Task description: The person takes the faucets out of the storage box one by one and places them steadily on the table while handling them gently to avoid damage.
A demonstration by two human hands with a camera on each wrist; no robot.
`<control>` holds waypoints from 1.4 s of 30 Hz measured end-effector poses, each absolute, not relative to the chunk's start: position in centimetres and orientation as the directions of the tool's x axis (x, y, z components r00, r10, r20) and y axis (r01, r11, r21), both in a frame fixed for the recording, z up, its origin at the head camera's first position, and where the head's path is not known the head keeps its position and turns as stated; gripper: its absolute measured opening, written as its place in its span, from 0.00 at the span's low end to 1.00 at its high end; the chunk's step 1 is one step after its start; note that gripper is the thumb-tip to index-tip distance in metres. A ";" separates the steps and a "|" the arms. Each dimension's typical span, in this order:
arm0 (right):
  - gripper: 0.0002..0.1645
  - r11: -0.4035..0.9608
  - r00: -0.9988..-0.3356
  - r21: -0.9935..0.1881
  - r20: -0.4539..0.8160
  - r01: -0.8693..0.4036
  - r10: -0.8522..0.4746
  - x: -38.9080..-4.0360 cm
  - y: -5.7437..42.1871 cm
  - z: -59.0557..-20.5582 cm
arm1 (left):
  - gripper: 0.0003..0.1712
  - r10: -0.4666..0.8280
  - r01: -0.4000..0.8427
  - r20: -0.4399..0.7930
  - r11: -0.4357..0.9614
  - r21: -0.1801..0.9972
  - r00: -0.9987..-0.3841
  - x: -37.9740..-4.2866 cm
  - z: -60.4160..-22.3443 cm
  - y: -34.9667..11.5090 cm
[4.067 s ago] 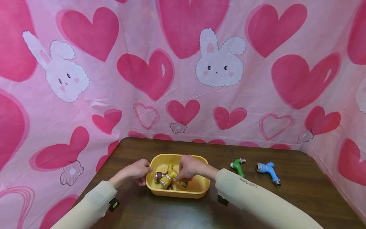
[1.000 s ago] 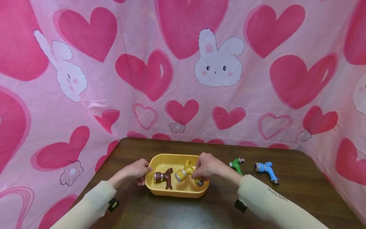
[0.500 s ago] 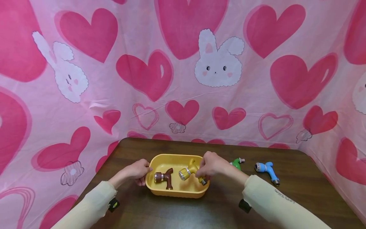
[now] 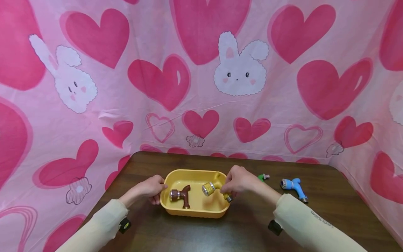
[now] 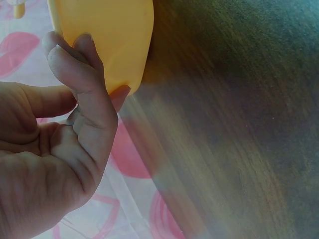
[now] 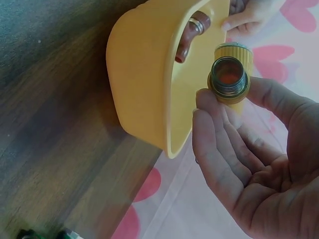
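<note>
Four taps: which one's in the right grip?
The yellow tap: the right grip pinches it. The brown tap lies in the tray; the green tap and blue tap lie on the table.

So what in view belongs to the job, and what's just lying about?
Likely in use:
yellow T-shaped tap, pinched by the right hand
yellow oblong basin, gripped by the left hand

Apparently lying about:
brown T-shaped tap, inside the basin
green silver-tipped tap, on the wooden table
pale blue T-shaped tap, likewise

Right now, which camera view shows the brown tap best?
The head view: the brown tap lies unblocked in the yellow basin. The right wrist view shows part, the rest hidden by the basin; the left wrist view shows none.
</note>
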State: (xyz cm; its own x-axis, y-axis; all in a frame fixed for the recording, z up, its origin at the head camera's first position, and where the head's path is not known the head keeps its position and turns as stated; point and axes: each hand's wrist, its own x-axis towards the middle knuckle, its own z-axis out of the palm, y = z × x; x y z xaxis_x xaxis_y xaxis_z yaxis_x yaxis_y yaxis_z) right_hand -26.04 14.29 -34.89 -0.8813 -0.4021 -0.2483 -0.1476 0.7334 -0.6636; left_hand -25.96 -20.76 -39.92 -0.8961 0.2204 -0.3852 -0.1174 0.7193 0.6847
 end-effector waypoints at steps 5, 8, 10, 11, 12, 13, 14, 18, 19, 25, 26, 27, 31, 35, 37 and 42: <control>0.12 0.731 -0.885 -0.667 -0.243 -0.144 -0.396 -26.0 14.9 -34.7 | 0.09 0.241 -0.115 -0.394 0.711 0.694 -0.887 -26.1 -39.8 -20.8; 0.12 0.728 -0.887 -0.669 -0.235 -0.149 -0.398 -26.0 15.2 -34.7 | 0.09 0.236 -0.115 -0.389 0.710 0.695 -0.891 -26.1 -39.9 -20.8; 0.12 0.725 -0.887 -0.673 -0.236 -0.145 -0.396 -26.0 15.5 -34.7 | 0.09 0.226 -0.116 -0.382 0.712 0.693 -0.896 -26.0 -40.0 -20.8; 0.12 0.723 -0.887 -0.676 -0.238 -0.141 -0.395 -25.9 15.6 -34.8 | 0.09 0.224 -0.115 -0.381 0.713 0.692 -0.897 -26.0 -40.1 -20.8; 0.11 0.722 -0.887 -0.678 -0.241 -0.135 -0.393 -25.9 15.7 -34.8 | 0.09 0.221 -0.117 -0.380 0.713 0.691 -0.898 -26.0 -40.1 -20.8; 0.11 0.721 -0.888 -0.681 -0.245 -0.129 -0.390 -25.9 15.8 -34.8 | 0.09 0.221 -0.117 -0.379 0.713 0.691 -0.899 -25.9 -40.0 -20.8; 0.11 0.721 -0.888 -0.682 -0.247 -0.125 -0.388 -25.8 15.9 -34.7 | 0.09 0.220 -0.118 -0.380 0.713 0.691 -0.898 -25.8 -40.0 -20.7; 0.10 0.720 -0.891 -0.684 -0.249 -0.116 -0.380 -25.8 16.3 -34.7 | 0.09 0.221 -0.118 -0.380 0.713 0.692 -0.898 -25.7 -39.8 -20.7; 0.10 0.721 -0.892 -0.684 -0.249 -0.115 -0.378 -25.8 16.4 -34.7 | 0.09 0.220 -0.118 -0.380 0.712 0.692 -0.898 -25.8 -39.8 -20.7; 0.10 0.728 -0.900 -0.681 -0.265 -0.079 -0.346 -25.8 16.7 -34.9 | 0.10 0.220 -0.119 -0.377 0.708 0.696 -0.900 -25.8 -39.9 -20.7; 0.10 0.729 -0.901 -0.680 -0.266 -0.076 -0.342 -25.8 16.7 -35.0 | 0.10 0.220 -0.119 -0.377 0.708 0.696 -0.900 -25.8 -39.9 -20.7; 0.10 0.730 -0.901 -0.679 -0.266 -0.076 -0.341 -25.7 16.7 -35.0 | 0.10 0.219 -0.119 -0.377 0.708 0.696 -0.900 -25.8 -39.9 -20.7; 0.11 0.732 -0.903 -0.677 -0.262 -0.080 -0.341 -25.6 17.0 -34.9 | 0.11 0.220 -0.121 -0.372 0.699 0.705 -0.902 -25.8 -40.1 -20.6; 0.11 0.731 -0.904 -0.678 -0.264 -0.074 -0.336 -25.4 17.4 -35.0 | 0.12 0.220 -0.126 -0.370 0.687 0.715 -0.902 -25.8 -40.3 -20.6; 0.11 0.731 -0.906 -0.679 -0.262 -0.072 -0.333 -25.4 17.5 -35.1 | 0.12 0.215 -0.129 -0.372 0.690 0.712 -0.903 -25.8 -40.3 -20.6; 0.12 0.733 -0.909 -0.677 -0.266 -0.061 -0.322 -25.4 17.7 -35.4 | 0.12 0.209 -0.135 -0.379 0.697 0.705 -0.901 -25.9 -40.3 -20.7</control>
